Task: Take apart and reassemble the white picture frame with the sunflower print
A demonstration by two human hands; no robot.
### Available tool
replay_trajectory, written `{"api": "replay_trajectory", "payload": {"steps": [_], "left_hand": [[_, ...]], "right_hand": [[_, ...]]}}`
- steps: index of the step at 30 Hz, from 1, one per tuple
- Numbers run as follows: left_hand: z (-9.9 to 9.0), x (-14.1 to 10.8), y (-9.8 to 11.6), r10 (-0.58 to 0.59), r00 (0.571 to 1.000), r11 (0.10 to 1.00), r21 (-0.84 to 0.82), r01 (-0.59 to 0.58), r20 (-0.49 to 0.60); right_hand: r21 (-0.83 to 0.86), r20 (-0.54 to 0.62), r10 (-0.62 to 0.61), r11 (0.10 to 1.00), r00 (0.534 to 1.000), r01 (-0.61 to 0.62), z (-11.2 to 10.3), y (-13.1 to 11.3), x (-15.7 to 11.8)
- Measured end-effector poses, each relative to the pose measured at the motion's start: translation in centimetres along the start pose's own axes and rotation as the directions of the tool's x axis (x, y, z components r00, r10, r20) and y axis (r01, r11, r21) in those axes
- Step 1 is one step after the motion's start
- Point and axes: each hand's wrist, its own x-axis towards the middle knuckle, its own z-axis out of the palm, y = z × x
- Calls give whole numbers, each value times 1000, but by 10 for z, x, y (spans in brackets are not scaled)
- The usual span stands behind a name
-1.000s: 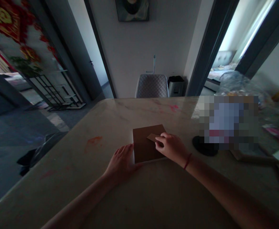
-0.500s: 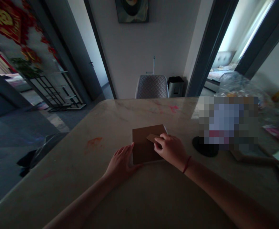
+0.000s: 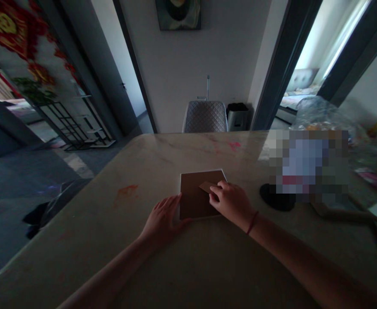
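Note:
A brown square board (image 3: 191, 199) with a thin white edge lies flat on the marble-patterned table (image 3: 150, 159). My left hand (image 3: 165, 214) rests at the board's left and lower left edge, thumb stretched along the near edge and fingers spread from it. Over the board's right part, my right hand (image 3: 229, 199) pinches a small brown flap or tab (image 3: 206, 186) between thumb and fingers. Whether that piece is joined to the board cannot be made out. A dark red band circles my right wrist.
A black round base (image 3: 277, 197) stands right of my right hand, below a blurred-out object. Clear plastic bags (image 3: 320, 113) lie at the far right. A quilted chair (image 3: 205, 116) and a bin (image 3: 237, 116) are beyond the table.
The board's brown surface has shifted or settled slightly, and a white border now shows along its far edge. My right hand has moved very slightly right; my left hand has barely moved.

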Motion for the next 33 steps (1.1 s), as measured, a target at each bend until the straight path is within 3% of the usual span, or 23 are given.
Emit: {"api": "replay_trajectory", "payload": {"steps": [13, 33], "left_hand": [[0, 1, 0, -2, 1000, 1000, 12, 2, 2], [2, 1, -2, 50, 999, 997, 61, -50, -5]], "right_hand": [[42, -24, 45, 998, 999, -44, -9, 3, 2], [-46, 14, -11, 999, 1000, 12, -7, 4, 3]]}}
